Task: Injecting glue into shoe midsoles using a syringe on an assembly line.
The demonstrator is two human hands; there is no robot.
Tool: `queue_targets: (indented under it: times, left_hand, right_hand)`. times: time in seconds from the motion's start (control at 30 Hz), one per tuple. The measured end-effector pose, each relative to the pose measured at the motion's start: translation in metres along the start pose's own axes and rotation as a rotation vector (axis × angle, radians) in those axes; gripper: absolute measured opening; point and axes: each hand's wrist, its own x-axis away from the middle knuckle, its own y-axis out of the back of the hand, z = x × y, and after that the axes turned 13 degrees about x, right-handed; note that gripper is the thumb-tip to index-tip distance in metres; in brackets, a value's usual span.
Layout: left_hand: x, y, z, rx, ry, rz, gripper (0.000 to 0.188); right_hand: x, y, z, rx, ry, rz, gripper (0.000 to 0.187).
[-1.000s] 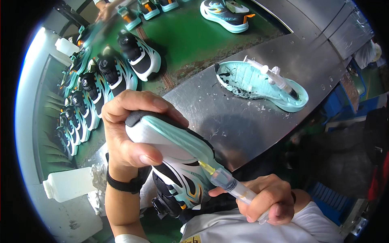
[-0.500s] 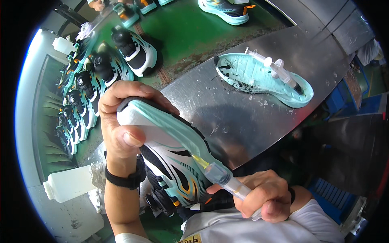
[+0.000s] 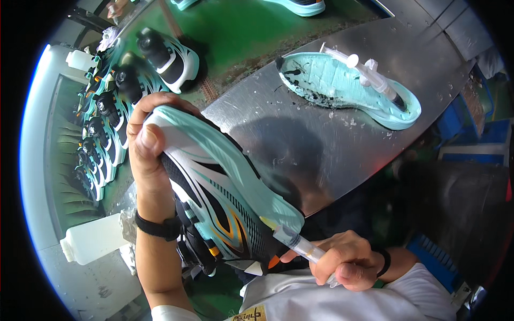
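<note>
My left hand (image 3: 149, 136) grips the toe end of a sneaker (image 3: 217, 192) with a black, white and orange upper and a mint sole. The shoe is tilted, its sole edge facing up and right. In my right hand (image 3: 345, 262) is a clear syringe (image 3: 302, 246), fingers wrapped round its barrel. Its yellow needle tip (image 3: 267, 222) meets the seam between upper and sole near the heel. Beyond, on the metal table (image 3: 257, 128), lies a loose mint sole (image 3: 326, 83) smeared with black, and a second syringe (image 3: 377, 80) with dark contents rests in it.
Several similar sneakers (image 3: 174, 64) stand on the green belt (image 3: 230, 43) and along the left. A white plastic bottle (image 3: 93, 238) lies on its side at lower left. Blue crates (image 3: 444, 262) are at the right.
The needle tip has slid along the seam toward the heel. My left hand has shifted a little left and up with the shoe, turning it so more of its side shows.
</note>
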Motion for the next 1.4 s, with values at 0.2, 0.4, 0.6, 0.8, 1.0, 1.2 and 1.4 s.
queue_targets:
  times: [0.2,0.4,0.6,0.8,1.0,1.2,1.4]
  left_hand:
    - [0.006,0.024,0.005,-0.162,0.060,-0.202,0.058]
    - [0.018,0.027,-0.003,-0.133,0.236,-0.437,0.048]
    - [0.049,0.011,-0.014,-0.131,0.332,-0.840,0.042]
    - [0.098,0.012,-0.033,-0.226,0.554,-0.934,0.043]
    - [0.137,-0.009,-0.038,-0.046,0.454,-1.012,0.040]
    - [0.204,-0.002,-0.049,-0.109,0.413,-0.999,0.039]
    - [0.229,-0.013,-0.053,0.088,0.604,-0.897,0.052]
  right_hand:
    - [0.030,0.004,-0.006,-0.079,-0.052,-0.029,0.034]
    - [0.050,0.010,-0.013,-0.292,-0.108,-0.060,0.036]
    - [0.051,0.013,-0.031,-0.517,-0.108,-0.105,0.041]
    - [0.045,0.012,-0.046,-0.348,-0.047,-0.058,0.029]
    - [0.041,0.017,-0.050,-0.072,0.014,0.063,0.013]
    - [0.042,0.015,-0.045,0.080,0.069,0.076,0.007]
    - [0.049,0.021,-0.040,0.115,0.054,0.137,0.010]
